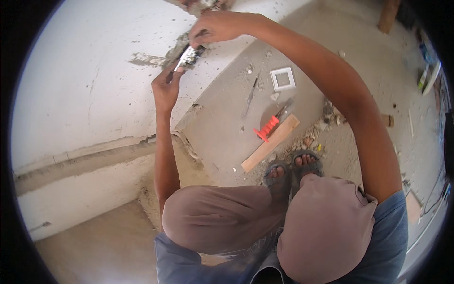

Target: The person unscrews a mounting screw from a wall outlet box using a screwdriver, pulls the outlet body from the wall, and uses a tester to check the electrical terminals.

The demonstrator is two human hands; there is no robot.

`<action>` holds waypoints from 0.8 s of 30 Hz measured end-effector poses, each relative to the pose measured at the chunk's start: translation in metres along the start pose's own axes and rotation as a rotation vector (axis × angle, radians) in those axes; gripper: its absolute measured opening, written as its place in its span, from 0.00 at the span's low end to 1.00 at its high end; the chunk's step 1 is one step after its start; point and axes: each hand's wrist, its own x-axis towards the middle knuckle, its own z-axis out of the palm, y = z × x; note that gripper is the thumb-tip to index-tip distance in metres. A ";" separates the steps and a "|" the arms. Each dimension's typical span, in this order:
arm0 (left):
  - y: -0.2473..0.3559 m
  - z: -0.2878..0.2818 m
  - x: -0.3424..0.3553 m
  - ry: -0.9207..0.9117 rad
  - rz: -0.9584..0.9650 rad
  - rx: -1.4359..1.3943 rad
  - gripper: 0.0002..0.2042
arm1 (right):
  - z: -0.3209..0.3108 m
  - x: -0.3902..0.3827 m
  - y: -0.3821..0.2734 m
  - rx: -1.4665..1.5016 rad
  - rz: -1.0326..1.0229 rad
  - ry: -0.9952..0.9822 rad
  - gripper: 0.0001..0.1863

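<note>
My left hand [167,85] is closed on the lower end of a small white and dark switch or socket module [187,57] at the top left, held against a patch of rough grey plaster [146,59] on the white wall [80,85]. My right hand [213,28] reaches from the right to the module's upper end, with its fingers curled onto it. Its fingertips are partly hidden. Below, on the dusty floor, lie a white square frame [283,79], a thin dark tool [253,90], a chisel with a red grip [268,128] and a wooden strip [267,146].
My sandalled feet [305,160] and bent knees are at the bottom, among rubble [309,139]. A step edge with a pipe [187,146] runs at the left. At the right are a wooden post [388,16], a blue object [428,54], small wood blocks and cables.
</note>
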 end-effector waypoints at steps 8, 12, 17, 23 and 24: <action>0.008 0.005 -0.009 0.022 0.008 0.165 0.18 | 0.004 -0.007 -0.008 0.077 -0.007 0.027 0.12; -0.001 0.018 -0.026 0.044 0.064 0.240 0.18 | 0.019 -0.019 -0.005 0.018 -0.076 0.043 0.12; 0.011 0.040 -0.044 0.162 0.103 0.291 0.19 | 0.052 -0.044 -0.013 0.105 -0.046 0.436 0.14; 0.037 0.062 -0.050 0.186 0.117 0.342 0.22 | 0.088 -0.063 -0.048 0.408 0.365 0.663 0.14; 0.041 0.062 -0.050 0.162 0.081 0.321 0.24 | 0.091 -0.063 -0.055 0.431 0.377 0.703 0.14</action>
